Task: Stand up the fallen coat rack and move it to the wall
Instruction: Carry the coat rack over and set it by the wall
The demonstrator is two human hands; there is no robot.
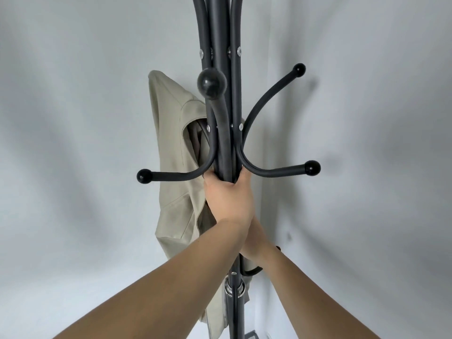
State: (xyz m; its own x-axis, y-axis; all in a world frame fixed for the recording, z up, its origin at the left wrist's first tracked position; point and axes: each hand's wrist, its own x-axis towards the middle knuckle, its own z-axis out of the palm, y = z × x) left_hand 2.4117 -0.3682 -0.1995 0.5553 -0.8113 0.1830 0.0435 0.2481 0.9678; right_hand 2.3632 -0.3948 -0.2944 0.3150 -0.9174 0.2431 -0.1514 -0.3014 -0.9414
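Observation:
The black metal coat rack (223,99) stands upright right in front of me, in a corner of white walls. Its curved hooks end in black balls on the left, the right and toward me. A beige jacket (176,152) hangs on its far left side. My left hand (227,196) is wrapped around the central pole just below the lower hooks. My right hand (254,241) grips the pole directly under the left one and is partly hidden behind my left wrist. The rack's base is out of sight.
White walls (73,118) close in on both sides and meet in a corner (276,167) just behind the rack. A chrome collar (234,287) joins the pole sections lower down. A small strip of dark floor shows at the bottom edge.

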